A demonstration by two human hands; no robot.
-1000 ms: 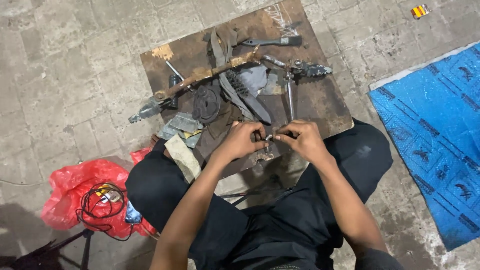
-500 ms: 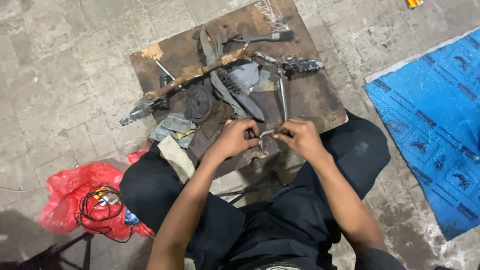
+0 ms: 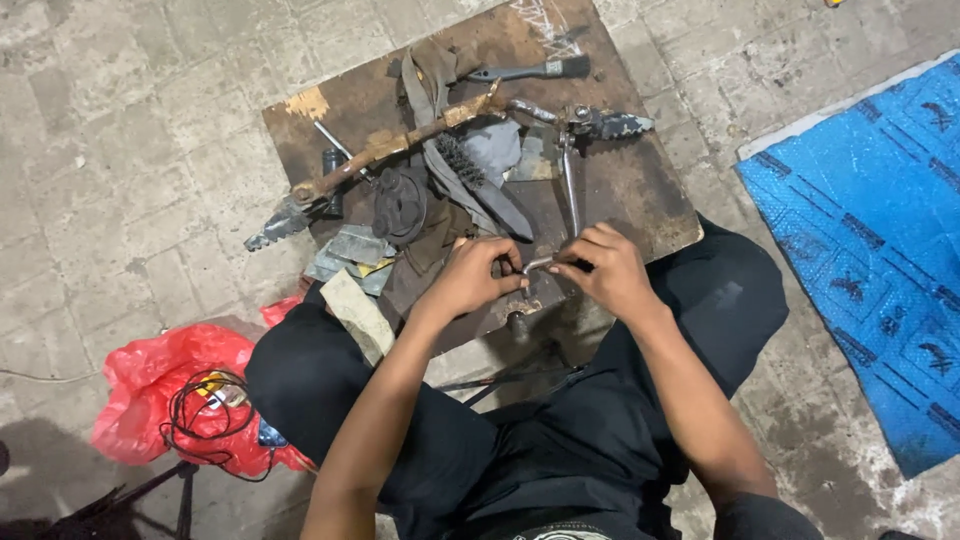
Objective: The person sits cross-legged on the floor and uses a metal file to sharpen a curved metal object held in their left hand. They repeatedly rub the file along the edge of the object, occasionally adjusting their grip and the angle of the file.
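1. I see the left hand and right hand closed on a small bent metal rod, frame centre.
2. Rod sits over the wooden board near its lower edge.
3. Red plastic bag lies lower left.

We see a brown wooden board lying on a grey stone floor. On the board, a long rusty bar runs from the left edge toward the far edge. A wire brush and a grey rag lie in the middle. A dark tool rests near the far edge. On the floor, a red bag lies past the near left corner, and a blue sheet lies to the right.
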